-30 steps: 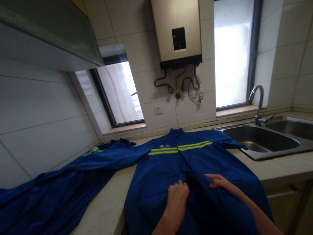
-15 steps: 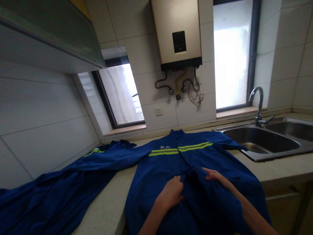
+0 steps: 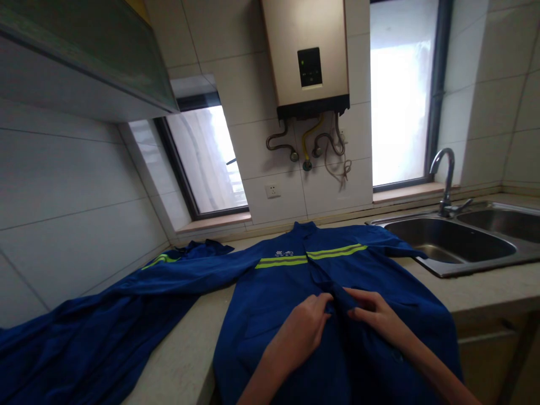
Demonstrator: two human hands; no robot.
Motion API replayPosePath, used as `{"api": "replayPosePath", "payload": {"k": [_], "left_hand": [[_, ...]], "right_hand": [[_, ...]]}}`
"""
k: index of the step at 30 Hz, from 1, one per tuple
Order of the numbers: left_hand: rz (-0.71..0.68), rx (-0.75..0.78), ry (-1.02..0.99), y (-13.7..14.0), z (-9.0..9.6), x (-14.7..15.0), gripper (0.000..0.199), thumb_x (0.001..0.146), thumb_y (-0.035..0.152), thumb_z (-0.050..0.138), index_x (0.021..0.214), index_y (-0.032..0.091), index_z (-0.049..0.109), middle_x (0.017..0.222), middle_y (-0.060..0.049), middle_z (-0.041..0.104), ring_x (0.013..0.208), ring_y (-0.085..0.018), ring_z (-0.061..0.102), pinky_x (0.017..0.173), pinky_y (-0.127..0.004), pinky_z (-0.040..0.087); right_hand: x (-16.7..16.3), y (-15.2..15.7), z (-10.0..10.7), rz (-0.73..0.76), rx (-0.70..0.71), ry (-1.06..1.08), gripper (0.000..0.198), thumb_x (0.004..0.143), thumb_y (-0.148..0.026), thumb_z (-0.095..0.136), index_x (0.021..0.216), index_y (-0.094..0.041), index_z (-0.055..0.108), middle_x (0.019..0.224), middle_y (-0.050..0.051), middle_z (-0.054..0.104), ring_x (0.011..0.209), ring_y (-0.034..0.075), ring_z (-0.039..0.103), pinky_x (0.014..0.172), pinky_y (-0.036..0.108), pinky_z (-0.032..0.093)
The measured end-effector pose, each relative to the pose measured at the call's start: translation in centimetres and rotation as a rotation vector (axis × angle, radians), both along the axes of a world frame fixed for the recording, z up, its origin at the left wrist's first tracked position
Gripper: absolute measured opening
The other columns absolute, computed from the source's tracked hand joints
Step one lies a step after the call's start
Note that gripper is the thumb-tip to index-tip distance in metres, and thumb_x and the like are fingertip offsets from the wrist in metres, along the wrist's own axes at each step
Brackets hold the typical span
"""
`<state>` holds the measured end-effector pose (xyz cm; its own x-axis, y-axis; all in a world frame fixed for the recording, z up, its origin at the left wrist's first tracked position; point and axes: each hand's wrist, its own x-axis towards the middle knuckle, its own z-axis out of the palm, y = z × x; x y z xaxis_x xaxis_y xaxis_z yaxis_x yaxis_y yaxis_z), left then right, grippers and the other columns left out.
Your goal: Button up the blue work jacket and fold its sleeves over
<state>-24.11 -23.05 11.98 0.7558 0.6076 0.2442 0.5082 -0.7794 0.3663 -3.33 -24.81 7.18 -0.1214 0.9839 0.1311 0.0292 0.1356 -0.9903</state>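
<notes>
A blue work jacket [image 3: 270,292] with yellow-green and grey stripes across its chest lies face up on the counter, collar toward the wall. Its lower part hangs over the front edge. My left hand [image 3: 306,323] is closed on the left-side front edge of the jacket, near the middle opening. Just to the right, my right hand [image 3: 375,315] pinches the other front edge, which is lifted and folded back a little. The fingertips of both hands are close together at the opening. Whether a button lies between the fingers is hidden by the cloth.
More blue clothing [image 3: 93,320] with a striped band is heaped along the left of the counter [image 3: 181,343]. A steel double sink [image 3: 447,242] with a faucet [image 3: 447,180] is at the right. A water heater [image 3: 307,50] hangs on the tiled wall between two windows.
My left hand has moved right and slightly up to the opening. My right hand has shifted its grip on the other front edge, and the two hands are nearer each other.
</notes>
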Motion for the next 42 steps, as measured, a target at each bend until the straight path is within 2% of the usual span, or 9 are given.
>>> {"api": "replayPosePath", "payload": {"k": [2,5,12,14,22,26,31,38,42], "left_hand": [[0.012,-0.094,-0.15,0.2,-0.6,0.3,0.029,0.088,0.009,0.04,0.114,0.021,0.044,0.107,-0.004,0.057,0.1,-0.014,0.054,0.089,-0.023,0.04],[0.087,-0.156,-0.273,0.8,-1.8,0.6,0.018,0.087,0.013,0.043,0.104,0.019,0.044,0.097,-0.003,0.059,0.091,-0.014,0.056,0.083,-0.023,0.042],[0.12,-0.074,-0.307,1.8,-3.7,1.0,0.005,0.086,0.02,0.051,0.086,0.019,0.046,0.08,0.0,0.057,0.076,-0.013,0.056,0.073,-0.022,0.042],[0.129,-0.075,-0.319,1.7,-3.7,1.2,0.005,0.087,0.018,0.048,0.082,0.019,0.047,0.079,0.001,0.057,0.075,-0.012,0.055,0.072,-0.021,0.041],[0.225,-0.259,-0.417,0.9,-2.9,1.3,0.02,0.076,0.002,0.042,0.084,0.02,0.045,0.078,0.001,0.058,0.074,-0.012,0.056,0.069,-0.022,0.038],[0.206,-0.32,-0.451,1.2,-2.8,1.1,0.022,0.076,0.002,0.041,0.087,0.021,0.041,0.076,0.002,0.059,0.072,-0.012,0.057,0.066,-0.021,0.038],[0.187,-0.422,-0.504,1.9,-3.3,1.4,0.021,0.076,0.01,0.051,0.086,0.021,0.037,0.068,0.004,0.061,0.065,-0.012,0.059,0.062,-0.02,0.039],[0.231,-0.388,-0.519,2.1,-3.3,1.7,0.023,0.074,0.013,0.056,0.083,0.021,0.036,0.064,0.005,0.064,0.062,-0.013,0.062,0.062,-0.021,0.042],[0.234,-0.368,-0.528,2.1,-3.1,1.6,0.022,0.074,0.015,0.057,0.08,0.021,0.037,0.063,0.005,0.065,0.061,-0.014,0.064,0.061,-0.021,0.042]], "right_hand": [[-0.5,-0.6,0.8,-0.026,0.119,-0.118,0.041,0.072,-0.025,0.061,0.112,-0.019,0.066,0.094,0.005,0.064,0.094,0.022,0.054,0.083,0.032,0.041],[-1.4,-1.4,1.6,-0.022,0.22,-0.251,0.034,0.075,-0.019,0.055,0.106,-0.019,0.068,0.092,0.004,0.06,0.088,0.019,0.053,0.079,0.029,0.041],[-2.1,-1.7,1.1,-0.03,0.274,-0.316,0.038,0.072,-0.011,0.049,0.105,-0.019,0.067,0.094,0.003,0.059,0.088,0.017,0.053,0.078,0.026,0.04],[-2.3,-1.8,1.1,-0.033,0.289,-0.327,0.039,0.073,-0.01,0.049,0.106,-0.019,0.067,0.093,0.003,0.059,0.087,0.017,0.053,0.078,0.026,0.04],[-3.0,-1.7,0.9,-0.058,0.295,-0.345,0.042,0.074,-0.009,0.047,0.11,-0.02,0.065,0.091,0.002,0.059,0.084,0.016,0.054,0.073,0.025,0.041],[-2.8,-1.7,1.2,-0.046,0.288,-0.315,0.041,0.075,-0.01,0.046,0.11,-0.02,0.065,0.091,0.002,0.058,0.085,0.016,0.054,0.074,0.025,0.04],[-2.6,-2.0,1.3,-0.025,0.297,-0.322,0.04,0.075,-0.01,0.047,0.109,-0.02,0.066,0.092,0.003,0.058,0.088,0.017,0.054,0.077,0.026,0.041],[-2.6,-1.9,0.1,-0.052,0.353,-0.42,0.047,0.073,-0.008,0.047,0.115,-0.02,0.062,0.098,0.005,0.057,0.09,0.017,0.053,0.083,0.028,0.041],[-2.3,-1.7,-0.1,-0.06,0.348,-0.42,0.046,0.073,-0.008,0.046,0.115,-0.02,0.062,0.094,0.004,0.057,0.087,0.017,0.053,0.08,0.027,0.042]]}}
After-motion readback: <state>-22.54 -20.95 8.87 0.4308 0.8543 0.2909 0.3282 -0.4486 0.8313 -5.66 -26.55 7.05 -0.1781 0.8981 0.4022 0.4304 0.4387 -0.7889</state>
